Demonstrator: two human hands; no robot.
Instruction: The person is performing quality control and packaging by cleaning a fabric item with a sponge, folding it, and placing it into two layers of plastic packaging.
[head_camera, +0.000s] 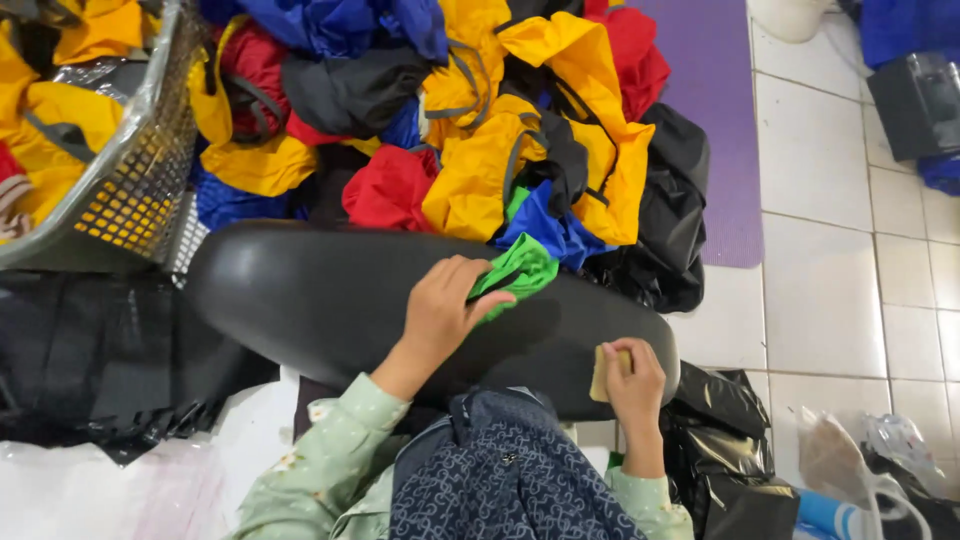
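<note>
One crumpled bright-green fabric piece, pinched in the left hand on one glossy black curved board; the right hand grips one small tan block.

Large heap of yellow, red, blue and black nylon garments on floor, top centre. Grey perforated plastic basket at upper left, tilted, holding more yellow fabric. Purple mat flat on floor just right of heap. White tiled floor along right side. Black plastic bags at left; further black bag at lower right. Clear crumpled plastic bags in bottom right corner. Dark box-shaped object at upper right edge.
</note>
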